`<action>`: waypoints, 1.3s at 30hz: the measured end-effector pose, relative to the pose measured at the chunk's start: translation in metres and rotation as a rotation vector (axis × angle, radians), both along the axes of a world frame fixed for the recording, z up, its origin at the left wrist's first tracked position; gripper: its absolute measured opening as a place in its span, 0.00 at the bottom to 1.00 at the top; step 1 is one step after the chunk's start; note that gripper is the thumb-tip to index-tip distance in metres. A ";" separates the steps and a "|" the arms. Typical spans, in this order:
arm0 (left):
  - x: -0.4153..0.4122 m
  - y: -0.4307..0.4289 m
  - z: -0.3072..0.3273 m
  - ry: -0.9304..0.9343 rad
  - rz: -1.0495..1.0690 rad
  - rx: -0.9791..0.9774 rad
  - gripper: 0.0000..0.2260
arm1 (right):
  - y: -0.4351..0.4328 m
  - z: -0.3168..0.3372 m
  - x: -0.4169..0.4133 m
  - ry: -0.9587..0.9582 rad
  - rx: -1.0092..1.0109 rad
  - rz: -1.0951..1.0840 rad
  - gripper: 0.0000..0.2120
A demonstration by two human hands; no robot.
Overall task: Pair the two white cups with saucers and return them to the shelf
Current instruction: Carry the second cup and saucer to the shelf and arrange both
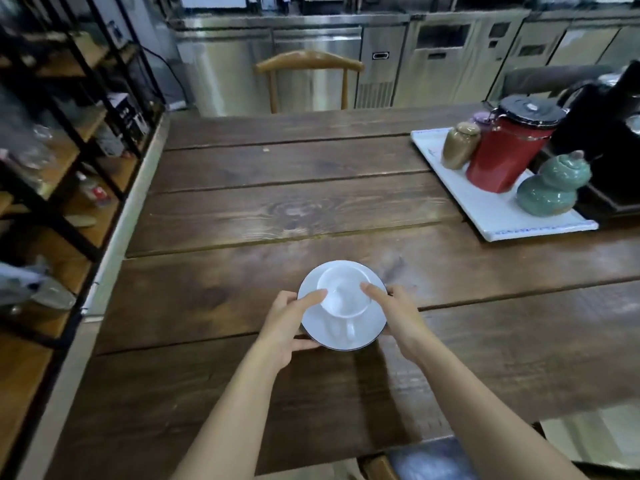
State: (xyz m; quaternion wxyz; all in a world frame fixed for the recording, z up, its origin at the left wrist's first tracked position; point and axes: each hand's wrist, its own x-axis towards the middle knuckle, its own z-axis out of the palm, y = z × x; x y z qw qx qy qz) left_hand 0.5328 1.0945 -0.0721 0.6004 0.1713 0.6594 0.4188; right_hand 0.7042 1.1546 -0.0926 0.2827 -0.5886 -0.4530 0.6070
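A: Low centre of the frame, a white cup (344,295) sits on its saucer (313,320); our left hand (289,325) and right hand (398,315) grip the saucer's rim, thumbs against the cup.

B: So we judge one pair assembled, not yet shelved; the shelf (52,161) stands at far left. No second cup shows.

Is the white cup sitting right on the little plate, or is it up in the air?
Touching. In the head view, the cup sits on the saucer, with no gap under it. Both hands, left hand and right hand, grip the saucer's edges.
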 end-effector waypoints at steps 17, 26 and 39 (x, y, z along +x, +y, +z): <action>-0.257 -0.421 0.077 0.106 0.795 0.231 0.29 | -0.323 0.084 -0.340 0.146 0.133 0.731 0.28; -0.301 -0.679 0.096 0.256 1.322 0.177 0.21 | -0.560 0.098 -0.476 0.241 0.161 1.226 0.20; -0.371 -0.900 0.094 0.274 1.799 0.087 0.25 | -0.798 0.097 -0.626 0.263 0.452 1.760 0.25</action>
